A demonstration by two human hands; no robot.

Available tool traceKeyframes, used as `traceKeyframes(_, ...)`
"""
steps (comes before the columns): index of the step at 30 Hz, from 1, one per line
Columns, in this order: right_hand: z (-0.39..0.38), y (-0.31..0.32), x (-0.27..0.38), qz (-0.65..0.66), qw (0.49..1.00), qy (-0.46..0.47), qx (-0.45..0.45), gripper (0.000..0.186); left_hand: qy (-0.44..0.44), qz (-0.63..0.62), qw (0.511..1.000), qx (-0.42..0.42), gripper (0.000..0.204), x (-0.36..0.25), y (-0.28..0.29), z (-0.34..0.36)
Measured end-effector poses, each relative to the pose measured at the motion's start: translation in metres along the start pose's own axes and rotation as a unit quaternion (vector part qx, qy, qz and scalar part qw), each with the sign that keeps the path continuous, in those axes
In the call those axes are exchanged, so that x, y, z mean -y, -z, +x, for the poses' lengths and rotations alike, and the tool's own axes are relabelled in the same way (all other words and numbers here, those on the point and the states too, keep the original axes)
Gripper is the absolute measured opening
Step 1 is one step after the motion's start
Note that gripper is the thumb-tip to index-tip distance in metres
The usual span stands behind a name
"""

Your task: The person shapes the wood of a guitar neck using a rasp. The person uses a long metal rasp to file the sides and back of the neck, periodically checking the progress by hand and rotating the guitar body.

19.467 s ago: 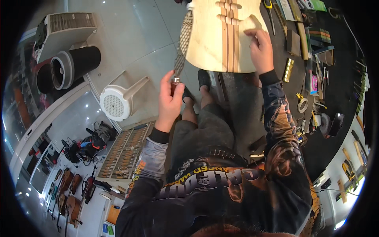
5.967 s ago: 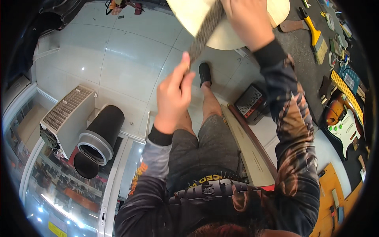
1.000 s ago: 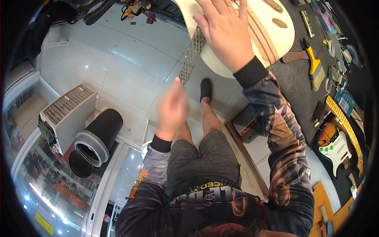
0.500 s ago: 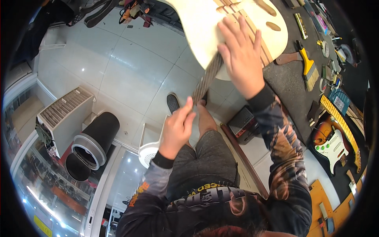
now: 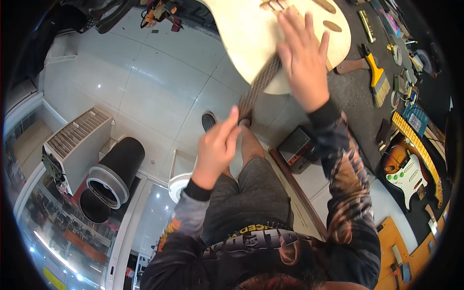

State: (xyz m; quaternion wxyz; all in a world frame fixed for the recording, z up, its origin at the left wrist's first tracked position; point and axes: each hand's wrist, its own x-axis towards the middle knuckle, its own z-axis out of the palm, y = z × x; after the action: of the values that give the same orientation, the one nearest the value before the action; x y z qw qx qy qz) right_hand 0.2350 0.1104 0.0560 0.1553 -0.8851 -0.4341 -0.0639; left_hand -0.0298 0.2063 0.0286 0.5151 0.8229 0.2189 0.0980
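Gripping the near end of the lattice-patterned rasp (image 5: 262, 82), your left hand (image 5: 216, 152) is closed; the handle is hidden behind it. Your right hand (image 5: 305, 63) lies flat at the far end, fingers spread over the guitar body (image 5: 246, 41); blur softens those fingers, so whether they press or merely guide cannot be told. The two hands are apart, one at each end of the tool. The rasp slants across the body's rounded edge, which juts past the workbench (image 5: 353, 96) above the tiled floor (image 5: 154, 82). Expect the rasp to handle stiff and fairly light, with biting teeth; hold it by the handle and steady its tip with flat fingers. The body should prove rigid, moderately heavy and easily marked, best held on its broad face. In appearance, the rasp is long, narrow, dark grey and cross-hatched; the body is pale wood, curved in outline, with an oval recess (image 5: 331, 26) and a brownish strip partly covered by your right hand.
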Motion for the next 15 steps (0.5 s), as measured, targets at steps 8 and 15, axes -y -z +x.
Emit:
traceKeyframes(8,-0.017,-0.004,0.012,-0.013,1.000,-0.008,-0.006,0.051,-0.008,-0.005,1.000,-0.003,0.053,0.007,-0.004,-0.023)
traceKeyframes(15,0.045,0.007,-0.014,-0.069,0.997,0.027,-0.014,0.050,0.026,0.010,0.999,-0.018,0.050,-0.029,0.000,0.050)
